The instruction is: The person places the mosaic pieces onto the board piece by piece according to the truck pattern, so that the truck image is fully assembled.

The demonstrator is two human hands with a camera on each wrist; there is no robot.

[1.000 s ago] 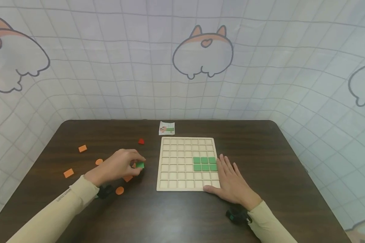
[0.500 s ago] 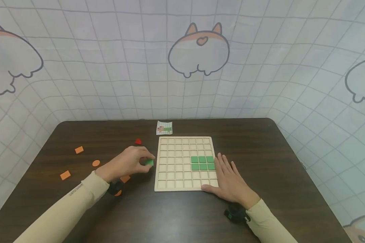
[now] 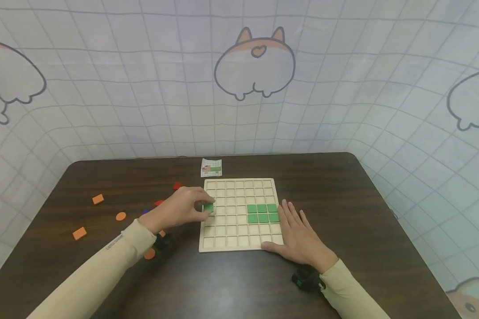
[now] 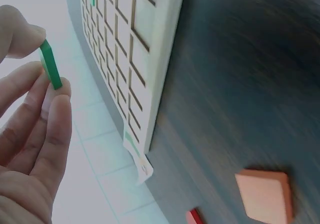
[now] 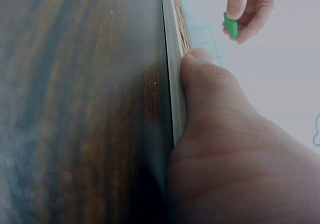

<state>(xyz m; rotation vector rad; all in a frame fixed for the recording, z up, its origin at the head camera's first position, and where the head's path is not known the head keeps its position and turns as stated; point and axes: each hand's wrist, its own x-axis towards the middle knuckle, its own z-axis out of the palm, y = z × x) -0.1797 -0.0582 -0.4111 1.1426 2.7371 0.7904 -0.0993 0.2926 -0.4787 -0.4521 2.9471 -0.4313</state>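
Between thumb and fingers, my left hand (image 3: 183,207) pinches a green square tile (image 4: 51,65) by its edges. The hand is over the left edge of a pale wooden grid board (image 3: 225,242), and the right wrist view shows the tile held up above it. Two rows of green tiles (image 3: 262,213) fill cells at the board's right side. With fingers straight, my right hand (image 3: 303,239) lies flat along the board's right edge, its thumb touching the front right corner area.
Left of the board lie orange rectangles (image 3: 98,199), orange discs (image 3: 121,216), red pieces (image 3: 177,185) and a blue piece (image 3: 145,211), partly behind the left arm. A small printed card (image 3: 211,168) lies behind the board on the dark table (image 3: 239,283).
My left hand has carried the green tile rightward from the loose pieces to above the board's left side. My right hand stays against the board; the head view has shifted slightly.
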